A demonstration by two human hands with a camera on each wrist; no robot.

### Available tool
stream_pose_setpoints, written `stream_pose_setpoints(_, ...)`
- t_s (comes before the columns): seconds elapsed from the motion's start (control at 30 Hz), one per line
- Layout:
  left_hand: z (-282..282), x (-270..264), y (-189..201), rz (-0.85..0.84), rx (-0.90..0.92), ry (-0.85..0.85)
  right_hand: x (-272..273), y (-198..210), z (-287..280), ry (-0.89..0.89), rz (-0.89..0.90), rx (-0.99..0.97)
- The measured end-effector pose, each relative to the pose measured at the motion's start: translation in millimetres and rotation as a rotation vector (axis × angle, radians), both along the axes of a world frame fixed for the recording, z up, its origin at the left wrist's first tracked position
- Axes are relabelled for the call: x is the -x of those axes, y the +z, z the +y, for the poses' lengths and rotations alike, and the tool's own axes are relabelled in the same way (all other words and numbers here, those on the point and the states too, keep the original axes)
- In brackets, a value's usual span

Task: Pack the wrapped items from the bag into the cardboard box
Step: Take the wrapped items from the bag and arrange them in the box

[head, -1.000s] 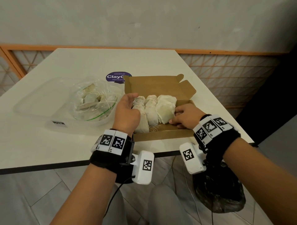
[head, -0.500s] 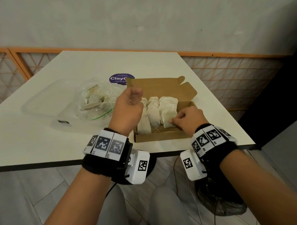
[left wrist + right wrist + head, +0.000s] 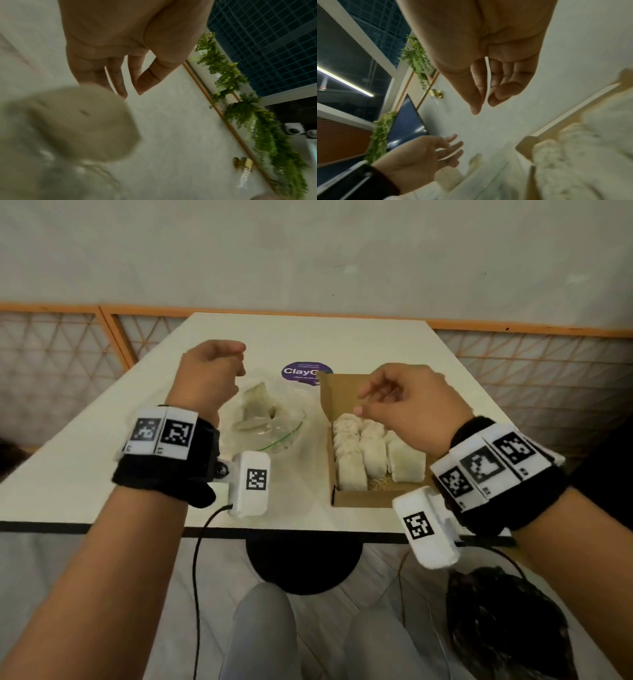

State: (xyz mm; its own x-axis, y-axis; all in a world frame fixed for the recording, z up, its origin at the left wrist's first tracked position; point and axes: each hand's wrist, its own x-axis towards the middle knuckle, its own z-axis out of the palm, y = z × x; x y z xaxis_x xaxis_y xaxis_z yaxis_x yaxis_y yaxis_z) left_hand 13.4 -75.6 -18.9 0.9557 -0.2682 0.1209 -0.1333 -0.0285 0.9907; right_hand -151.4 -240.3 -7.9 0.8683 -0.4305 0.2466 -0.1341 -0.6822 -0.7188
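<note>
The cardboard box (image 3: 356,503) lies open on the white table (image 3: 102,474), with several white wrapped items (image 3: 373,455) packed in rows inside. Left of it is the clear plastic bag (image 3: 274,422), which holds more wrapped items (image 3: 255,405). My left hand (image 3: 236,361) hangs in the air over the bag's far left side, fingers loose and empty; the left wrist view shows the same relaxed fingers (image 3: 120,86). My right hand (image 3: 359,402) hovers over the box, loosely curled and holding nothing. The right wrist view shows that hand (image 3: 484,106) above the blurred box (image 3: 523,147).
A purple round sticker (image 3: 301,371) lies on the table behind the bag and box. An orange lattice rail (image 3: 531,361) runs behind the table. Below the table's front edge are its black base (image 3: 305,563), my knees and a dark bag (image 3: 507,631) on the floor.
Both hands have lifted off the wrapped items in the box. The left hand rose and swung left over the bag; the right hand rose above the box. Both are empty.
</note>
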Motion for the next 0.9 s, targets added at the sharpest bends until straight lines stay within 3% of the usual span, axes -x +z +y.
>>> stream_pose_setpoints(0.17, 17.0, -22.4, -18.0, -0.057, -0.366, -0.009, -58.1, 0.4, 34.1, 0.182, 0.117, 0.136)
stream_pose_setpoints(0.23, 18.6, -28.3, -21.0, -0.068, -0.456, 0.074, -76.6, -3.9, 46.7, 0.244, 0.17, 0.155)
stream_pose_setpoints(0.3, 21.1, -32.8, -22.8, -0.041, -0.563, 0.146, -89.2, -6.1, 57.5, 0.326, 0.221, 0.225)
stream_pose_setpoints(0.4, 24.9, -37.9, -24.3, 0.047, -0.655, 0.067, -100.8, -6.3, 69.3, 0.432, 0.271, 0.415)
stream_pose_setpoints(0.73, 23.7, -44.6, -24.7, 0.305, -0.51, -0.121, -122.9, -15.6, 61.9, 0.412, 0.362, 0.516)
stream_pose_setpoints(0.9, 28.6, -44.8, -21.5, 0.44, -0.339, -0.262, -112.4, -17.7, 51.7, 0.404, 0.331, 0.482)
